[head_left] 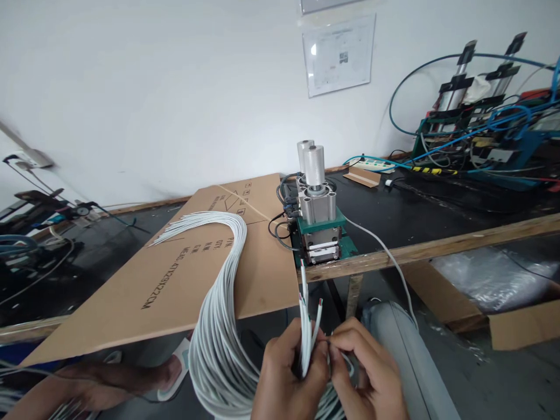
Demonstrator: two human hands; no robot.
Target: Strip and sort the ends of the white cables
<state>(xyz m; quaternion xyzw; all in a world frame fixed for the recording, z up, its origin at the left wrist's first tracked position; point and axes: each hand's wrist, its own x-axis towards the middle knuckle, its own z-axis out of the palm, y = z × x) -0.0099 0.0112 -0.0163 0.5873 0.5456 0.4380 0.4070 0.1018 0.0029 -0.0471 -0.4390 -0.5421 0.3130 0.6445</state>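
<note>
We see a white wall point(175, 87) behind the black tabletop's point(429, 221) back edge, grey floor point(503, 379) below its front edge.

The cables point(216, 315) are white; their tips point(321, 301) seem to have tiny red and green bits. The cardboard point(266, 274) is brown with black letters point(165, 278). The machine point(318, 205) is silver and green. The bench point(420, 201) is black. A yellow strip point(434, 171) has black stripes.

cardboard sheet point(266, 274): P/N. | QTY: | N.W. | G.W. | MEAS:47X29X22CM | wall sheet point(335, 64): print too small to read
</note>
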